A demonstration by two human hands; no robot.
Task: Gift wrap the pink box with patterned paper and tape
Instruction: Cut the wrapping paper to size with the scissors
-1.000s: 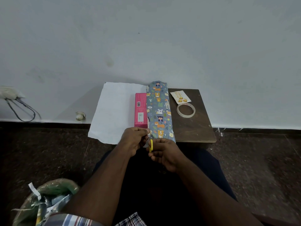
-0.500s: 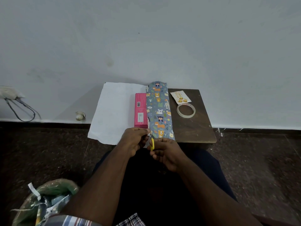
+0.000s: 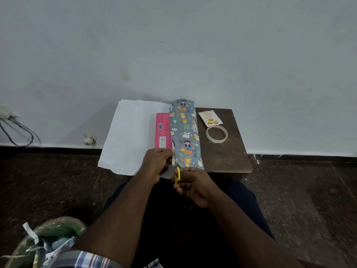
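Right hand: your right hand [image 3: 193, 185] is curled round the yellow-handled scissors [image 3: 177, 174], just off the near edge of the stool [image 3: 228, 157]; the blades point away from you into the near edge of the paper, though they are too small to show whether they are apart.
Left hand: your left hand [image 3: 157, 163] pinches the near edge of the patterned paper [image 3: 185, 136], just left of the scissors, at the stool's near edge.
Pink box: the pink box [image 3: 162, 130] lies flat on the stool's left half, on the white underside of the sheet, its right part covered by the folded patterned flap.
Long axis: the box's long axis runs from the stool's near edge toward the wall; the barcode end lies farther from you. The folded flap lies along the same line.
Tape: the tape roll [image 3: 216, 134] rests on the stool's right half, well apart from your hands, with a small gift tag [image 3: 210, 118] just beyond it.
Done: as I judge it, you have the paper folded over the box once to size it.
Left: the cut looks barely begun, so you have yet to cut the sheet's length, close the wrap, fold both ends and tape.
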